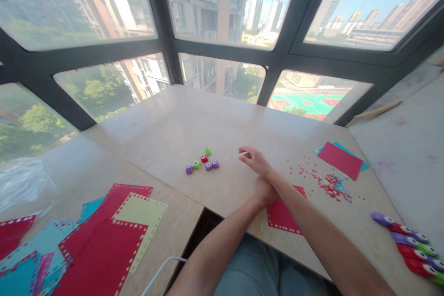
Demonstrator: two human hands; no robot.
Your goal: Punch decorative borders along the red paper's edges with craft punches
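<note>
My right hand (254,159) hovers over the wooden table (180,125), palm down, fingers loosely apart and empty, pointing left toward a cluster of small paper punches (203,161) in purple, green and red. My right forearm crosses over my left hand (263,192), which lies at the top-left corner of a red paper sheet (282,219) with a punched edge. The left hand's fingers are hidden under the right wrist.
Red paper bits (331,186) lie scattered right of my hands. A red sheet on a blue one (342,160) sits at far right. A row of larger punches (411,245) lies at the right edge. Punched red, blue and yellow sheets (104,240) are piled on the left.
</note>
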